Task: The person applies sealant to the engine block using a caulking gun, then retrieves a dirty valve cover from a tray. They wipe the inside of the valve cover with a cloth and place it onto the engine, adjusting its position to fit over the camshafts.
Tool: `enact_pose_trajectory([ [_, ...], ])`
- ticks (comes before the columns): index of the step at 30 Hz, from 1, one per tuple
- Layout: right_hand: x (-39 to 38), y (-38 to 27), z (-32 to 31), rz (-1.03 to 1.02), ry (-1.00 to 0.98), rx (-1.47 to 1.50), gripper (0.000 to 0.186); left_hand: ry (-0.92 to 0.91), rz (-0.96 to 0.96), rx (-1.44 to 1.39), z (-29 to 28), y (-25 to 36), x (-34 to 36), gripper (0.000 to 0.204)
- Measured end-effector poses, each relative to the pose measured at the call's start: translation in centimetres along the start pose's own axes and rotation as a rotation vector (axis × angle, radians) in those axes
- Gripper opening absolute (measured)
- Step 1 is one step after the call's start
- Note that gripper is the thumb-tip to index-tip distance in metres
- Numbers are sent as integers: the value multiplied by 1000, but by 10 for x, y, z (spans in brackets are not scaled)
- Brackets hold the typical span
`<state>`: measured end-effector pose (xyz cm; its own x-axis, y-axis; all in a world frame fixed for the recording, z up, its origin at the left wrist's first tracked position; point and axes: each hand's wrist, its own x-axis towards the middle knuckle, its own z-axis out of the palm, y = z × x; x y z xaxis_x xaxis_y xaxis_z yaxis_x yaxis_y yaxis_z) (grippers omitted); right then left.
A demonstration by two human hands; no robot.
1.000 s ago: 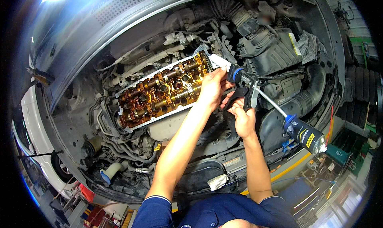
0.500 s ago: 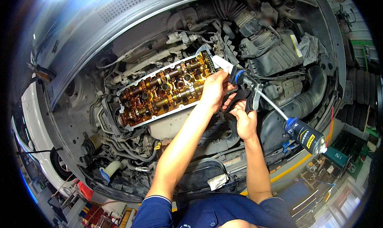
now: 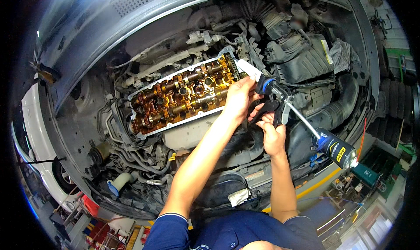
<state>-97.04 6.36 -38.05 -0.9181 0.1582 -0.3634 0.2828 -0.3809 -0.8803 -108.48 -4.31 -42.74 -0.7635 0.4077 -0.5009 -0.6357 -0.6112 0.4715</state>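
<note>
Both hands are up at the right end of the open engine top (image 3: 181, 97), where the amber-stained cam gear lies bare. The left hand (image 3: 238, 97) is curled shut around the front of a sealant gun (image 3: 280, 102), just behind its white nozzle (image 3: 247, 68), and that nozzle tip sits right at the corner of the engine's rim. Just below, the right hand (image 3: 272, 134) is wrapped on the gun's handle, fingers closed over the trigger as far as I can tell. Out past the right hand runs the thin metal rod (image 3: 302, 119), ending at a dark can-like piece with a yellow label (image 3: 334, 147), hanging free over the bumper edge. My read: the gun is stiff and fairly weighty, tail-heavy with that rod sticking out, so a two-point hold looks right, one hand at the barrel for aim, one on the handle for squeeze. The nozzle is plastic and could smear or slip on an oily rim. Beyond the hands sits the black air box (image 3: 302, 57).
</note>
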Motion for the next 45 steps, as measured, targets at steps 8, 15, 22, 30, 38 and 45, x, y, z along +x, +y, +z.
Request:
enact_pose_trajectory([
  [8, -16, -8, -6, 44, 1, -20, 45, 0, -59, -9, 3, -7, -15, 29],
  [15, -16, -4, -4, 31, 26, -61, 43, 47, -80, 0, 1, -11, -14, 28],
  [22, -13, -2, -6, 33, 7, -67, 44, 14, -53, 5, 1, -7, -12, 29],
  [30, -10, 1, -6, 41, 24, -66, 44, 28, -56, 4, -1, -6, -10, 25],
  [38, -14, -2, -3, 18, 7, -72, 43, 41, -63, 16, 1, -8, -13, 26],
  [45, -15, -1, -3, 13, 17, -44, 40, 31, -71, -26, 0, -8, -14, 26],
])
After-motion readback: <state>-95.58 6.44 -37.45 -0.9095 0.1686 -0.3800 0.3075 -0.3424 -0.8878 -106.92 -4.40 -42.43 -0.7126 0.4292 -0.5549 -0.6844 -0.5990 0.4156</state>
